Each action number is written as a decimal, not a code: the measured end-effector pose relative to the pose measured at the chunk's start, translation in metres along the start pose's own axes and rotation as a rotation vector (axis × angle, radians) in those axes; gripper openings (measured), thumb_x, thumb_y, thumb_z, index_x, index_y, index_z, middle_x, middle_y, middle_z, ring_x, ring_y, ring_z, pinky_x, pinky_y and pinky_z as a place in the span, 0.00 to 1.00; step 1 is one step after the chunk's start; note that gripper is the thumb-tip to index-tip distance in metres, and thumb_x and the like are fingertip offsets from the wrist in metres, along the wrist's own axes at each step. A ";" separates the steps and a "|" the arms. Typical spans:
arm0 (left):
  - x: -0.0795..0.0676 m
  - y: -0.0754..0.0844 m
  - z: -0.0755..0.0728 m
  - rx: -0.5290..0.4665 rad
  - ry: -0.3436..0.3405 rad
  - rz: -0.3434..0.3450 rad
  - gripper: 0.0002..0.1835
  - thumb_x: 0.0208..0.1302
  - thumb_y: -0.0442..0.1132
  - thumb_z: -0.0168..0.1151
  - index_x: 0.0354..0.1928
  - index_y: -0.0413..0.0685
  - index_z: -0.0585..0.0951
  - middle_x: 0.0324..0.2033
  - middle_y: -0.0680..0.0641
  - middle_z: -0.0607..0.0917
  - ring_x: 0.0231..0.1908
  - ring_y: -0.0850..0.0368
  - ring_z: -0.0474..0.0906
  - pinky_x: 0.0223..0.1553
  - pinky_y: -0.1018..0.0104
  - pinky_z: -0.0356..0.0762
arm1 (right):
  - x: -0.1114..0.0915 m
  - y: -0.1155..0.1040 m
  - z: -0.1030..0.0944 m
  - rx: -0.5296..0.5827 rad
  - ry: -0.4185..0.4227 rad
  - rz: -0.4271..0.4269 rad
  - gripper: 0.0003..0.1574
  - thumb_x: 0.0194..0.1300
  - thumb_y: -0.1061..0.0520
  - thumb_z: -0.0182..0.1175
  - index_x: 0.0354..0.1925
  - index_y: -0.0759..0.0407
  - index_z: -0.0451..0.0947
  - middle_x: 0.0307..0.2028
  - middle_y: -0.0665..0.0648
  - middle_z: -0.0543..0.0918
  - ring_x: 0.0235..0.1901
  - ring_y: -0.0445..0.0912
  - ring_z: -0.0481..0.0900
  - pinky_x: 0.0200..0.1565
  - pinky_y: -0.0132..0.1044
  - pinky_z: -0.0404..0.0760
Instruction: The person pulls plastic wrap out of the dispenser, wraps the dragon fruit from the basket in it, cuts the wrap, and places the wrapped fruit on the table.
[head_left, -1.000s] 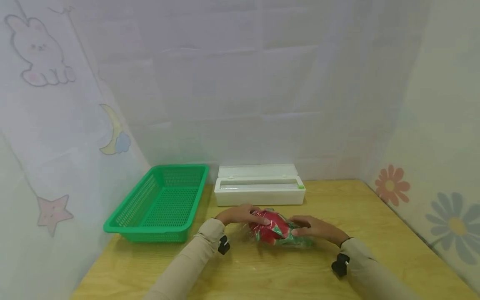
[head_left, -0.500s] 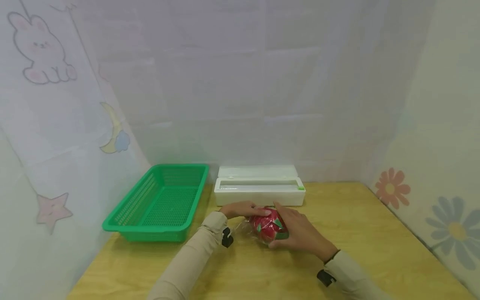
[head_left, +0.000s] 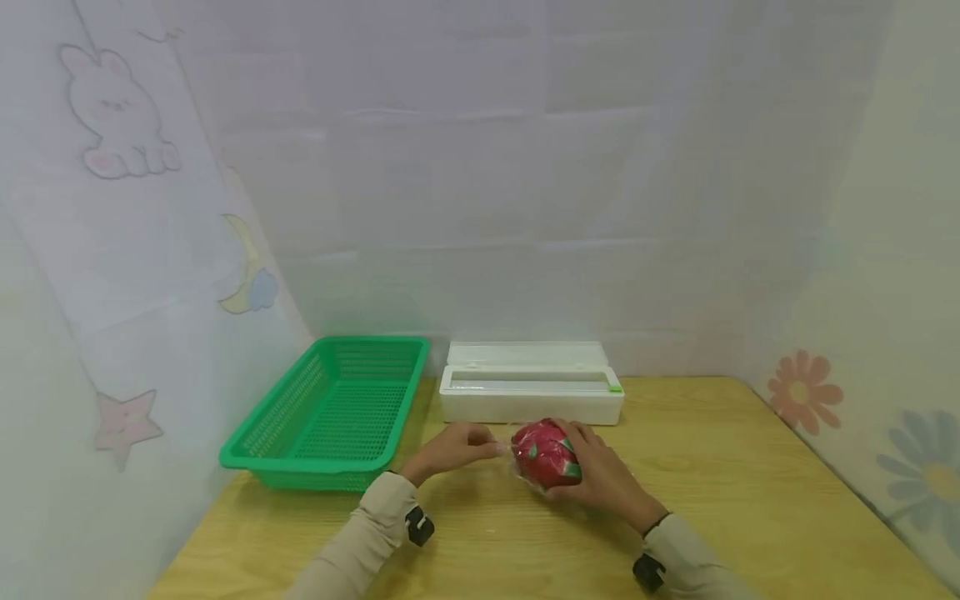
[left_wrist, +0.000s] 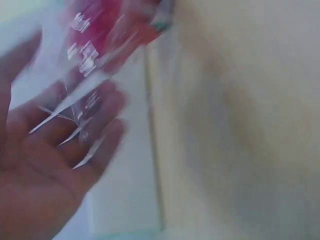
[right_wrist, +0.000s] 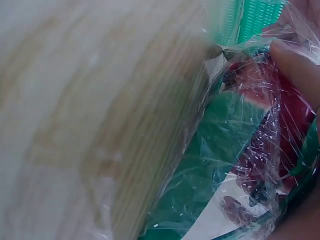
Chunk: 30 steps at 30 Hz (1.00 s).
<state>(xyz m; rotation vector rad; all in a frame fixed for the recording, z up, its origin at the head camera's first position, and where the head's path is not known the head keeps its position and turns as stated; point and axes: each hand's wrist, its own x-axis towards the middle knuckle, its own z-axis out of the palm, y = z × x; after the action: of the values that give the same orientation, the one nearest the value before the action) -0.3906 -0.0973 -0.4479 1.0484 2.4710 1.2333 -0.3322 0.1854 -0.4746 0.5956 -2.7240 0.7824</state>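
A red dragon fruit with green scales (head_left: 538, 454) sits wrapped in clear cling film over the wooden table in the head view. My right hand (head_left: 606, 482) grips its right side, thumb on the near side and fingers over the top. To the left of the fruit, my left hand (head_left: 453, 450) pinches a loose end of cling film (head_left: 508, 450) with thumb and fingertips. Film strands stretch across the left fingers (left_wrist: 102, 150) in the left wrist view, which is blurred. Creased film (right_wrist: 260, 130) covers the red and green skin in the right wrist view.
Behind the hands stands a white cling film dispenser box (head_left: 532, 408) with its lid raised and a green slider at its right end. A green perforated plastic basket (head_left: 318, 463) stands to the left on the wooden table (head_left: 720, 467). A printed cloth (head_left: 480, 208) hangs behind.
My left hand has come off the fruit and moved left, drawing out the film's end. My right hand has moved from the right-hand film onto the fruit, which has turned.
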 end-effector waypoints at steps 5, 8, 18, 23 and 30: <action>0.006 -0.002 0.023 -0.249 0.237 0.046 0.15 0.76 0.38 0.55 0.36 0.31 0.80 0.33 0.37 0.84 0.33 0.59 0.79 0.39 0.64 0.80 | -0.002 0.003 0.000 0.001 0.006 -0.035 0.67 0.44 0.36 0.80 0.75 0.48 0.57 0.62 0.63 0.69 0.57 0.62 0.73 0.50 0.63 0.78; 0.008 -0.002 0.032 -0.438 0.363 0.021 0.15 0.77 0.35 0.52 0.36 0.25 0.75 0.27 0.39 0.81 0.27 0.59 0.77 0.33 0.65 0.80 | -0.002 0.003 0.001 0.014 -0.007 -0.041 0.67 0.45 0.34 0.78 0.75 0.47 0.56 0.62 0.63 0.68 0.58 0.62 0.73 0.49 0.63 0.79; 0.000 -0.016 0.018 -0.445 0.142 -0.024 0.22 0.76 0.48 0.54 0.49 0.31 0.79 0.33 0.47 0.84 0.35 0.56 0.81 0.38 0.63 0.78 | -0.004 0.002 -0.003 0.055 -0.007 -0.022 0.66 0.45 0.38 0.80 0.75 0.48 0.57 0.62 0.62 0.68 0.58 0.62 0.72 0.49 0.62 0.79; -0.015 -0.016 0.004 -0.176 -0.068 -0.011 0.15 0.67 0.36 0.62 0.49 0.32 0.83 0.42 0.40 0.88 0.42 0.56 0.83 0.44 0.65 0.79 | -0.005 0.004 -0.006 0.058 -0.007 -0.015 0.65 0.45 0.38 0.80 0.75 0.47 0.57 0.63 0.63 0.68 0.59 0.63 0.71 0.49 0.63 0.78; -0.010 -0.014 0.005 0.217 0.111 0.062 0.07 0.54 0.22 0.62 0.27 0.38 0.85 0.25 0.49 0.85 0.27 0.66 0.73 0.31 0.71 0.74 | -0.005 0.006 -0.003 0.046 0.001 -0.059 0.65 0.45 0.38 0.79 0.74 0.48 0.58 0.63 0.63 0.68 0.58 0.63 0.72 0.49 0.64 0.78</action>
<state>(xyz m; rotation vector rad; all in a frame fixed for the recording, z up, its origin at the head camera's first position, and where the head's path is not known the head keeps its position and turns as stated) -0.3876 -0.1067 -0.4632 1.1448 2.7261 1.0861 -0.3299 0.1932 -0.4762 0.6820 -2.6809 0.8321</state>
